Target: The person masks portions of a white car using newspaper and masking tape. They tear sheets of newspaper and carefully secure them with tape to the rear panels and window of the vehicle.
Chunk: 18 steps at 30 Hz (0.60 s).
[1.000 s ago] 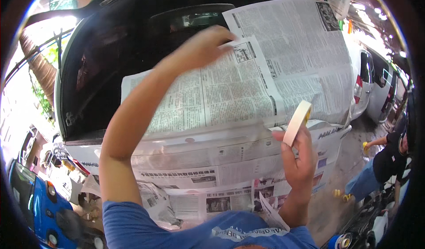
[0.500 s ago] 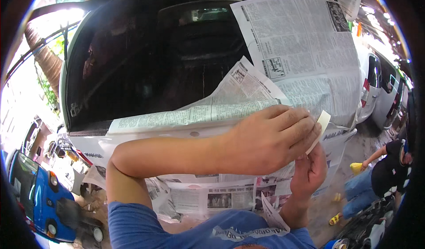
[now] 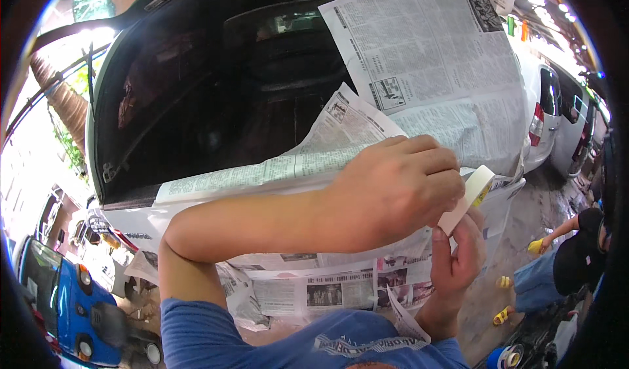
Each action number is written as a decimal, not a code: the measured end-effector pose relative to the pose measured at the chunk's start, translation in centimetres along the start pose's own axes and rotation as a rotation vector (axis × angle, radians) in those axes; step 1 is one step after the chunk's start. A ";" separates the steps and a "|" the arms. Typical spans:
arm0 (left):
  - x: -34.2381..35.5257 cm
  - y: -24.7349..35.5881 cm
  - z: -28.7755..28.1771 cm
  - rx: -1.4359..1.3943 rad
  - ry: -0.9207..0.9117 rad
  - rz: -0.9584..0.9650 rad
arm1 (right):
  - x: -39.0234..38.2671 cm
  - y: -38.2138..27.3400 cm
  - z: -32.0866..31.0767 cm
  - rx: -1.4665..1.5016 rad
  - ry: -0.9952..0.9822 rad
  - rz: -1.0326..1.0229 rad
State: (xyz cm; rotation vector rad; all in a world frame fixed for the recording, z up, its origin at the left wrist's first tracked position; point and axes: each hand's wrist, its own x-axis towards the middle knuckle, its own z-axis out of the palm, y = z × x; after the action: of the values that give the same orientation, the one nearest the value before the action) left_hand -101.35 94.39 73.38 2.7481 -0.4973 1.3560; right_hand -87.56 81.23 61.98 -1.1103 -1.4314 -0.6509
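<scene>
My left hand (image 3: 400, 192) reaches across to the right, its fingers curled closed beside a cream tape roll (image 3: 458, 208); what they pinch is hidden. My right hand (image 3: 457, 254) grips that roll from below. Behind my hands, a loose newspaper sheet (image 3: 341, 126) lies folded down along the lower edge of a dark vehicle opening (image 3: 216, 94), one corner standing up. A larger sheet (image 3: 432, 54) covers the opening's right side. More newspaper (image 3: 327, 293) covers the white body panel below.
At lower left is a blue vehicle (image 3: 85, 303); at right, parked white vehicles (image 3: 547, 120). A person (image 3: 570, 251) in dark top and jeans, holding something yellow, bends at the lower right near dark clutter (image 3: 524, 336). A tree trunk (image 3: 65, 107) stands at left.
My left hand has come down from the upper newspaper to the tape roll. The middle sheet has folded downward, uncovering more of the dark opening. The roll has moved right.
</scene>
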 end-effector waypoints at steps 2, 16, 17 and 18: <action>0.2 0.1 0.0 -0.001 -0.018 0.007 | -0.2 0.1 0.0 -0.001 0.013 0.002; 0.3 -0.1 1.2 -0.027 0.000 -0.060 | 0.2 0.0 0.1 -0.043 -0.006 0.125; 0.3 0.0 1.2 -0.031 -0.008 -0.089 | 0.1 0.1 0.0 -0.067 -0.005 0.117; 0.3 0.2 1.1 -0.036 -0.017 -0.118 | 0.3 0.3 -0.3 -0.105 -0.026 0.056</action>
State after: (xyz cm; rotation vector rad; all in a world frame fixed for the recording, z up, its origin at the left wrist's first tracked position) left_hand -100.40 93.95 72.93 2.7148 -0.3495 1.2856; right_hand -87.12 81.21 62.25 -1.2410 -1.3955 -0.6805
